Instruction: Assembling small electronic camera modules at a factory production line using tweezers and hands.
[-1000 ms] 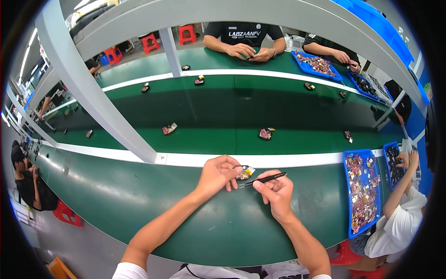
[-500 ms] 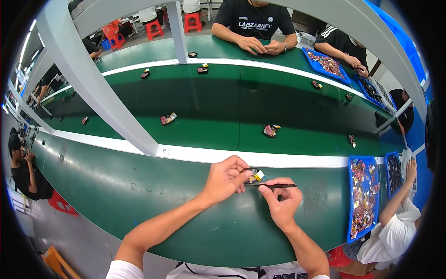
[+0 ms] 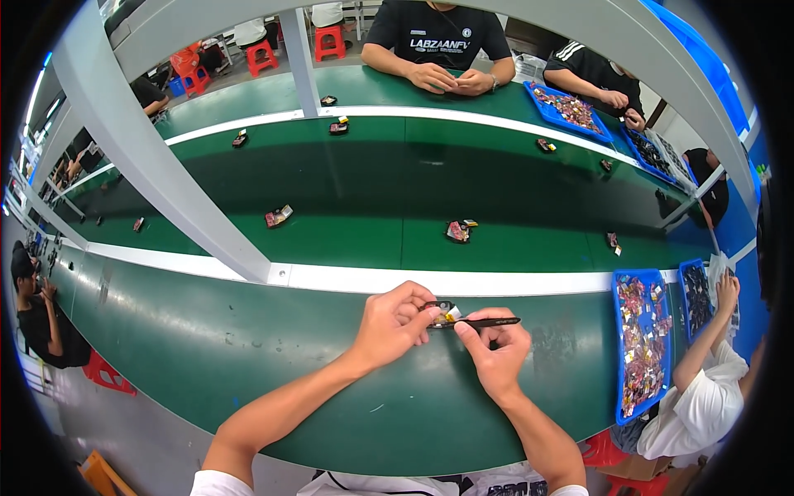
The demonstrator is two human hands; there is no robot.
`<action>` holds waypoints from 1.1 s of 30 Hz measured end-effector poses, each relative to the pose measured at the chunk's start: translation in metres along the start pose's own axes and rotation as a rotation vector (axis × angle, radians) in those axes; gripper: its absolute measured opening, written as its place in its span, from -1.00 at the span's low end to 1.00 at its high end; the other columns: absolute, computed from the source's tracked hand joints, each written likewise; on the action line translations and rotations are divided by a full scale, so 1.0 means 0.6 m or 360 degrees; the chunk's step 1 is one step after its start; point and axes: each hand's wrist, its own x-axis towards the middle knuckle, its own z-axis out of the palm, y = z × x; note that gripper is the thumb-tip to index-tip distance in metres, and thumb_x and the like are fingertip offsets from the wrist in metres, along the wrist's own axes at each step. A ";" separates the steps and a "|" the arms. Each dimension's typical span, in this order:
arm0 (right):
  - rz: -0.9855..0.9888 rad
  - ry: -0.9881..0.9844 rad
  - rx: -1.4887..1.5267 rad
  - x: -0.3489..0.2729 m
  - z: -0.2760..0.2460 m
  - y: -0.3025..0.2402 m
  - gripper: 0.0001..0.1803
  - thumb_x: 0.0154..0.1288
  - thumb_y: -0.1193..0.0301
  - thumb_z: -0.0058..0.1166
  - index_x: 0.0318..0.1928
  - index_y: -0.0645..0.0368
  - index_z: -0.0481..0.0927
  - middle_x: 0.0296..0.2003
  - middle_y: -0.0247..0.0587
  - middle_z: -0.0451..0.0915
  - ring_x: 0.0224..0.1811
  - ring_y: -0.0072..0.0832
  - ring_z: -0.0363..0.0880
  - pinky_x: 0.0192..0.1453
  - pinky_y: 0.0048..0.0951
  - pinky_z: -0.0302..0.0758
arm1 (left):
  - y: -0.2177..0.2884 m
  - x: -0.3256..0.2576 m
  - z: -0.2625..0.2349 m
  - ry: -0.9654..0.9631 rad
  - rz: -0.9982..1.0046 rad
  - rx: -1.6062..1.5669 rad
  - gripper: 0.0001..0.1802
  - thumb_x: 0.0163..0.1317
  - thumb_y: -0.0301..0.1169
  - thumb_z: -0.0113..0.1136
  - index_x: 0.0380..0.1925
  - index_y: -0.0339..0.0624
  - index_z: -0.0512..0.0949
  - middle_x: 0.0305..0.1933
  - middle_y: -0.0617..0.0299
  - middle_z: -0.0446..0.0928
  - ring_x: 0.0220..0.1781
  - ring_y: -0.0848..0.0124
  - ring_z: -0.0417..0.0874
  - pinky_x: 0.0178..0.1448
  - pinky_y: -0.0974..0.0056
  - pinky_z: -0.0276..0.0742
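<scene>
Tweezers (image 3: 496,321) now flatter, post (image 3: 162,165) before belt (image 3: 356,182)

So I've got this little black part (image 3: 444,307) pinched in my left grip (image 3: 395,325), with yellow showing on it and a white bit at its right side. My slim black tweezers (image 3: 495,321) lie nearly level in my right grip (image 3: 498,353), tips pointing left at the part's near edge. Can't tell if they're touching, tbh.
</scene>
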 end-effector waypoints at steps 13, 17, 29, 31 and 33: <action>0.0364 -0.0089 0.0449 0.013 -0.013 -0.010 -0.87 0.27 0.65 0.34 -0.22 0.30 0.64 -0.54 -0.49 0.54 -0.57 -0.87 0.33 -0.51 -0.71 0.14 | 0.003 -0.001 0.011 -0.0062 0.0110 0.0081 -0.82 0.35 -0.61 0.28 -0.09 -0.45 0.55 -0.37 0.09 0.69 -0.48 0.46 0.71 -0.45 0.36 0.67; 0.0468 -0.0130 0.0543 0.016 -0.021 -0.020 -0.89 0.30 0.69 0.29 -0.21 0.34 0.62 -0.39 -0.27 0.69 -0.44 -0.79 0.53 -0.39 -0.74 0.37 | 0.000 0.001 0.011 -0.0106 0.0105 0.0004 -0.82 0.37 -0.62 0.26 -0.08 -0.47 0.54 -0.35 0.07 0.69 -0.47 0.45 0.72 -0.45 0.36 0.67; 0.0319 -0.0132 0.0436 0.015 -0.031 -0.011 -0.85 0.26 0.68 0.34 -0.21 0.26 0.65 -0.59 -0.61 0.42 -0.60 -0.92 0.18 -0.54 -0.71 0.05 | -0.004 0.007 0.013 -0.0221 -0.0076 -0.0169 -0.66 0.43 -0.57 0.20 0.16 -0.46 0.56 -0.23 0.04 0.70 -0.39 0.42 0.74 -0.41 0.37 0.69; 0.0268 -0.0139 0.0410 0.014 -0.034 -0.011 -0.84 0.25 0.67 0.35 -0.21 0.26 0.65 -0.59 -0.61 0.42 -0.61 -0.92 0.19 -0.54 -0.71 0.06 | 0.001 0.007 0.010 -0.0248 -0.0156 -0.0192 -0.66 0.45 -0.55 0.18 0.18 -0.45 0.56 -0.18 0.01 0.71 -0.37 0.41 0.75 -0.39 0.38 0.70; 0.0202 -0.0128 0.0392 0.013 -0.033 -0.009 -0.82 0.23 0.67 0.38 -0.20 0.25 0.66 -0.61 -0.61 0.43 -0.63 -0.91 0.18 -0.55 -0.71 0.07 | 0.002 0.009 0.007 -0.0279 -0.0198 -0.0206 -0.66 0.46 -0.53 0.17 0.18 -0.46 0.56 -0.17 0.00 0.71 -0.36 0.40 0.76 -0.38 0.37 0.70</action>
